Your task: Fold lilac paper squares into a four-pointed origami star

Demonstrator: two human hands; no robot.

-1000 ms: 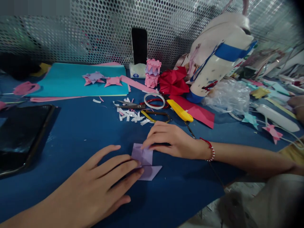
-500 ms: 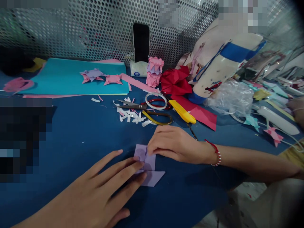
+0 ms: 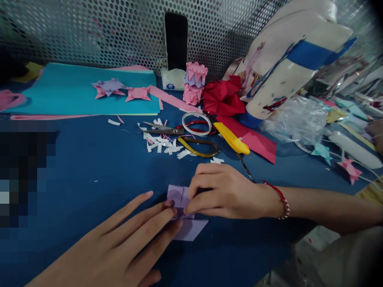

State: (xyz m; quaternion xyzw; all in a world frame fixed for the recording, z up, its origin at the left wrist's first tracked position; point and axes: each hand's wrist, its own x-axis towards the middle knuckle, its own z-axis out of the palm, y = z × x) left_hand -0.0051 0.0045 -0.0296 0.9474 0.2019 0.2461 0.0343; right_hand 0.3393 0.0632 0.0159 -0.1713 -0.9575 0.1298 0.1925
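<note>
Both hands (image 3: 119, 243) (image 3: 230, 193) on lilac paper (image 3: 192, 230)

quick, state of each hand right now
Left hand: open and spread, touching the purple paper.
Right hand: curled at the purple paper; whether it is pinching it cannot be told.

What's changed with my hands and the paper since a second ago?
Your right hand has slid down the purple paper, toward you, its fingertips now nearer the lower flap. Nothing was visibly picked up or let go. Your left hand still rests on the paper's left side; the yellow cutter and upright phone stayed put.
</note>
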